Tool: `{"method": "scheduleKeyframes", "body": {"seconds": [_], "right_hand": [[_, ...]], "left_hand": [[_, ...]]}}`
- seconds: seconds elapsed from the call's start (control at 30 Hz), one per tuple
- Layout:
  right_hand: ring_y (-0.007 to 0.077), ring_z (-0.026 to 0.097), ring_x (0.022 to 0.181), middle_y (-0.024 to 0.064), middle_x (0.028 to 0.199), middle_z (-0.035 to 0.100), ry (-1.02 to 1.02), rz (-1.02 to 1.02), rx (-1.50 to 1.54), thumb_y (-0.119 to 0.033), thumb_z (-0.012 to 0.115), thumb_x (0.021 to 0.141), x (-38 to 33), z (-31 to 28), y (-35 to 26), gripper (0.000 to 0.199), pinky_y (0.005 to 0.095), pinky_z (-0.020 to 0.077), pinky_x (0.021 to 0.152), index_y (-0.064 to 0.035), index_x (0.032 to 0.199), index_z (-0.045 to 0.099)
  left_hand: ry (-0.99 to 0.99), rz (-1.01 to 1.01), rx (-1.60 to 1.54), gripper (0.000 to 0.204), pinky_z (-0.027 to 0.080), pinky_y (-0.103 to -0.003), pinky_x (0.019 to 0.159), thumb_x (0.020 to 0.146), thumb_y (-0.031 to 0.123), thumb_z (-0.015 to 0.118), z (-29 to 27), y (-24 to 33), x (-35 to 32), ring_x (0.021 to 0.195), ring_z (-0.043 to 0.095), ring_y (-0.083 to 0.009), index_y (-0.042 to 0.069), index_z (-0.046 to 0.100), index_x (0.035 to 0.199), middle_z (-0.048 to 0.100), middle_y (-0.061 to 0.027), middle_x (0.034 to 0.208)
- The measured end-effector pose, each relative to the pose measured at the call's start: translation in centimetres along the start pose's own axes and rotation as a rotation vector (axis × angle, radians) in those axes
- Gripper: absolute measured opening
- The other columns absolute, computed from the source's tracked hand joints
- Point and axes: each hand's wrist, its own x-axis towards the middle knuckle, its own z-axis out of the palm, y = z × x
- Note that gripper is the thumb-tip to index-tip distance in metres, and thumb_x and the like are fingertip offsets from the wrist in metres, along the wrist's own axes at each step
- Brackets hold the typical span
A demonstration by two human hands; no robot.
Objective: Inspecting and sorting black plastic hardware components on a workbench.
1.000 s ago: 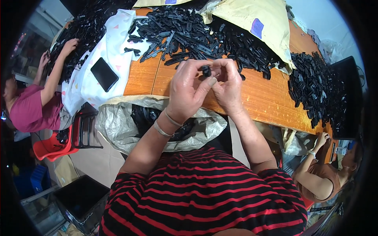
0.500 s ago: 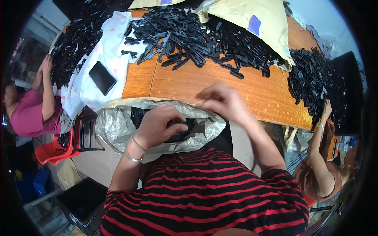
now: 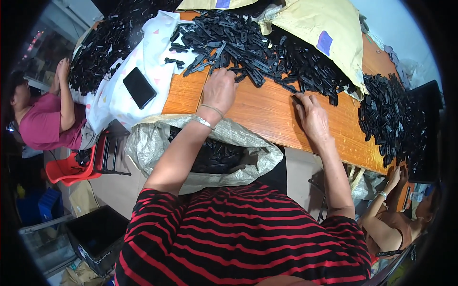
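Observation:
My left hand (image 3: 220, 90) reaches over the orange wooden table (image 3: 267, 112) to the near edge of a big heap of small black plastic strips (image 3: 257, 50); its fingertips touch the pieces, and whether it grips one is hidden. My right hand (image 3: 312, 117) lies on the table with fingers spread, fingertips at the heap's right edge, holding nothing visible. Between my arms, below the table edge, an open grey woven sack (image 3: 157, 143) holds more black pieces (image 3: 217, 155).
A black phone (image 3: 139, 87) lies on a white cloth (image 3: 143, 62) at left. A yellow-beige sack (image 3: 324, 35) covers the far table. Another black heap (image 3: 391, 114) sits at right. A person in pink (image 3: 47, 124) sits left, another (image 3: 386, 224) lower right. A red stool (image 3: 74, 167) stands nearby.
A second ago both hands held a black piece together over the table. The left hand then dipped to the sack. Now both hands have reached out to the heap.

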Motion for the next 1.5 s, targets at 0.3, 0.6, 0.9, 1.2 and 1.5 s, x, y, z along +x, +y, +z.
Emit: {"method": "scheduleKeyframes", "body": {"seconds": [0.3,0.6,0.9,1.2,1.5], "right_hand": [[0.0417,0.063,0.084,0.0233,0.093,0.066,-0.145,-0.013,0.053,-0.012,0.062,0.088,0.2,0.1,0.6,0.025,0.0461,0.0512,0.073,-0.0026,0.111,0.057],[0.0369,0.062,0.074,0.0211,0.087,0.062,-0.116,-0.014,0.185,-0.012,0.065,0.087,1.1,-1.1,-3.3,0.019,0.0434,0.0482,0.065,-0.0003,0.101,0.061],[0.0113,0.060,0.065,0.0079,0.085,0.057,0.031,-0.209,0.596,-0.007,0.068,0.087,2.3,0.1,-9.7,0.022,0.0249,0.0473,0.056,0.0027,0.106,0.063],[0.0121,0.057,0.063,0.0081,0.083,0.057,0.011,-0.217,0.547,-0.006,0.068,0.086,2.2,-0.3,-10.1,0.022,0.0248,0.0458,0.055,0.0033,0.106,0.065],[0.0173,0.061,0.067,0.0097,0.087,0.059,0.181,-0.323,0.494,-0.002,0.072,0.080,1.6,0.0,-11.0,0.025,0.0257,0.0515,0.059,-0.0006,0.104,0.066]], "left_hand": [[-0.001,0.174,-0.126,0.014,0.048,-0.039,0.069,0.076,0.007,0.070,-0.8,0.3,-1.8,0.080,0.059,-0.0293,0.005,0.057,0.080,0.060,-0.0087,0.084],[0.031,0.195,-0.395,0.022,0.047,-0.035,0.060,0.068,-0.003,0.073,-2.7,1.2,-3.5,0.071,0.058,-0.0284,0.002,0.055,0.080,0.055,-0.0085,0.080],[-0.012,-0.208,-1.486,0.039,0.051,-0.026,0.085,0.080,-0.010,0.066,-4.1,3.6,-4.0,0.093,0.060,-0.0121,0.001,0.050,0.113,0.060,-0.0066,0.100],[0.069,-0.341,-1.677,0.034,0.048,-0.025,0.092,0.086,-0.009,0.061,-4.7,4.1,-4.9,0.100,0.060,-0.0135,-0.002,0.051,0.118,0.061,-0.0101,0.110],[0.215,-0.171,-1.517,0.044,0.051,-0.027,0.090,0.084,-0.010,0.062,-6.2,6.5,-5.3,0.103,0.059,-0.0133,0.000,0.049,0.124,0.057,-0.0095,0.115]]}}
